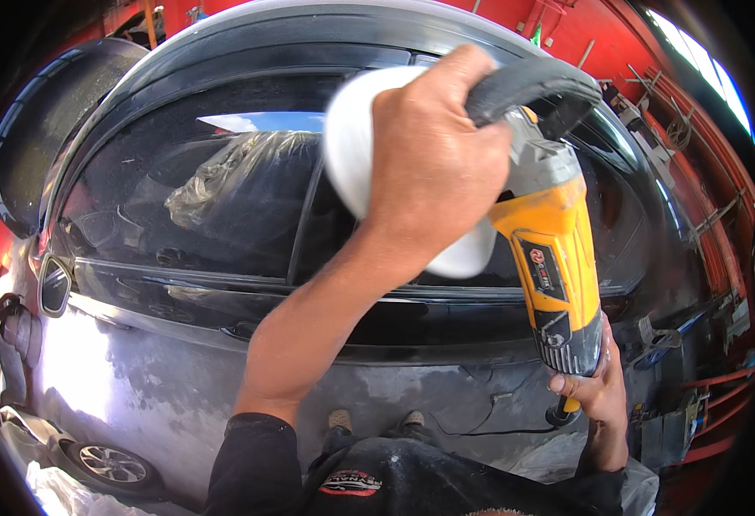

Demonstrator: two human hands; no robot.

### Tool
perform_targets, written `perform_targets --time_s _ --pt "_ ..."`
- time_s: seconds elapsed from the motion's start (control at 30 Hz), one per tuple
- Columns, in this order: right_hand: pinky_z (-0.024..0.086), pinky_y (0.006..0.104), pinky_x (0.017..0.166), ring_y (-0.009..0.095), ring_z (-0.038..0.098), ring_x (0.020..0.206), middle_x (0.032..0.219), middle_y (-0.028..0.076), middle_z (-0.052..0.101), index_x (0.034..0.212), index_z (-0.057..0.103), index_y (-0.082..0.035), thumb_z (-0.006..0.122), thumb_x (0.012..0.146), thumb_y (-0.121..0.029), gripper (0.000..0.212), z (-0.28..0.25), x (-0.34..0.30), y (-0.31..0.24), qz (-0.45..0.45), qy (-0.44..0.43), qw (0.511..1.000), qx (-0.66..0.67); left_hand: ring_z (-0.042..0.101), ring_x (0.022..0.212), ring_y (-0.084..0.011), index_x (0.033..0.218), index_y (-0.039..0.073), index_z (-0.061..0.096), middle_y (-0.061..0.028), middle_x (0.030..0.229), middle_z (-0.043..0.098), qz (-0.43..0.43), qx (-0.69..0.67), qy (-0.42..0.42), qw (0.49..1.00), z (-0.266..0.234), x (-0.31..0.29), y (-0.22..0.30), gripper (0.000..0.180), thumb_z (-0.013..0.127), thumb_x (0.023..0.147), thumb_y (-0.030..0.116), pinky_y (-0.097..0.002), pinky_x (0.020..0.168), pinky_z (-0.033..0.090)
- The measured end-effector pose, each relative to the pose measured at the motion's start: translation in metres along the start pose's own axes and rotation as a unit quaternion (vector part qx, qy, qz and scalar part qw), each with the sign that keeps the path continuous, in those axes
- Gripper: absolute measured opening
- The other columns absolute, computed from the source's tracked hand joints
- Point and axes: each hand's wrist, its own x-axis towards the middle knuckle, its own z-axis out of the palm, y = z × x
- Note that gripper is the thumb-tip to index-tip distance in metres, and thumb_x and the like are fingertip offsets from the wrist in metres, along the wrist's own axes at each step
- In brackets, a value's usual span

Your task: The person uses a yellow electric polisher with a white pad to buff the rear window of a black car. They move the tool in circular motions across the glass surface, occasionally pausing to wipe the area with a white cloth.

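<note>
A yellow and grey power polisher (558,254) is held up in front of me with both hands. My left hand (438,146) is closed around its black loop handle (532,86) at the head end. My right hand (591,383) grips the rear end of the body, beside the power cord. The round white polishing pad (352,142) is smeared by motion, partly hidden behind my left hand and wrist. Beyond it lies the side of a dark car (309,52), with its side windows (137,206) and roof edge. Whether the pad touches the car I cannot tell.
A black cord (481,433) trails on the grey floor by my feet. A wing mirror (55,285) sticks out at the left. At lower left a car wheel (113,463) shows beside plastic sheeting (68,494). Red racks (726,408) stand along the right.
</note>
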Motion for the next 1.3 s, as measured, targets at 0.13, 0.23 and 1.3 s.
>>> perform_targets --time_s 0.13,0.23,1.3 --pt "0.035 0.0346 0.114 0.020 0.047 0.134 0.144 0.012 0.049 0.154 0.026 0.001 0.093 0.068 -0.004 0.110 0.012 0.020 0.012 -0.056 -0.083 0.994 0.035 0.045 0.061 -0.0001 0.088 0.004 0.064 0.0065 0.071 0.055 0.016 -0.001 0.020 1.000 -0.034 0.002 -0.003 0.009 0.066 0.086 -0.005 -0.0195 0.054 0.035" --pt "0.031 0.0366 0.118 0.021 0.043 0.139 0.149 0.012 0.046 0.156 0.023 0.000 0.092 0.070 -0.006 0.111 0.016 0.027 0.013 -0.048 -0.130 0.990 0.014 0.049 0.067 -0.0011 0.090 0.001 0.066 0.0059 0.072 0.057 -0.060 0.015 0.028 0.998 -0.041 -0.007 0.008 0.009 0.064 0.085 -0.006 -0.0196 0.059 0.039" --pt "0.033 0.0380 0.117 0.025 0.044 0.140 0.150 0.018 0.045 0.156 0.018 0.005 0.089 0.076 -0.010 0.108 0.007 0.036 0.075 -0.108 -0.164 0.978 0.068 0.047 0.067 -0.0026 0.089 0.002 0.065 0.0056 0.072 0.055 0.037 0.122 0.010 0.992 -0.031 -0.039 0.004 0.010 0.069 0.083 -0.005 -0.0199 0.060 0.037"
